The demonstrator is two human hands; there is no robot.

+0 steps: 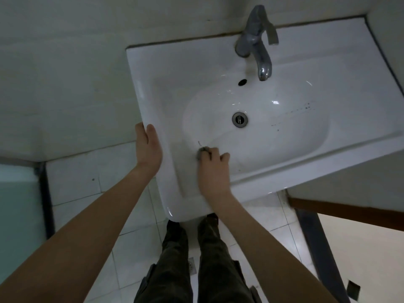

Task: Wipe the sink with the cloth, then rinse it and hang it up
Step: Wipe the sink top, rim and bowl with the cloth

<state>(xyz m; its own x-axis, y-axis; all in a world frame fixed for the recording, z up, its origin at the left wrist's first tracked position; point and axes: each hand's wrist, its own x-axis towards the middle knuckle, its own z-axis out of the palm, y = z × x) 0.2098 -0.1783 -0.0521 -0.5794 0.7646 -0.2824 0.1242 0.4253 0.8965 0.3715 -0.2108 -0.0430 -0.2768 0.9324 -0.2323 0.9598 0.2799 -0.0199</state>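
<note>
White bathroom tiles surround the sink (pixel 153 68). At the basin's lower-left slope the right hand (pixel 213 169) has its grip clamped on the grey cloth (pixel 201 152); the left hand (pixel 148 147) has its grip clasped on the rim. Best to sweep firmly toward the dark specks (pixel 303 108) at right.

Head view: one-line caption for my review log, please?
Right hand presses a grey cloth inside the sink; left hand grips its rim.

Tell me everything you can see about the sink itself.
The sink is white and glossy, ceramic by its look: a rectangular slab with a rounded near corner and an oval bowl. A round metal drain sits in the bowl's floor, a dark overflow hole below the chrome tap at the back. Dark specks mark the bowl's right side. The left hand grips its left edge; the right hand holds a grey cloth against the bowl's near-left rim.
</note>
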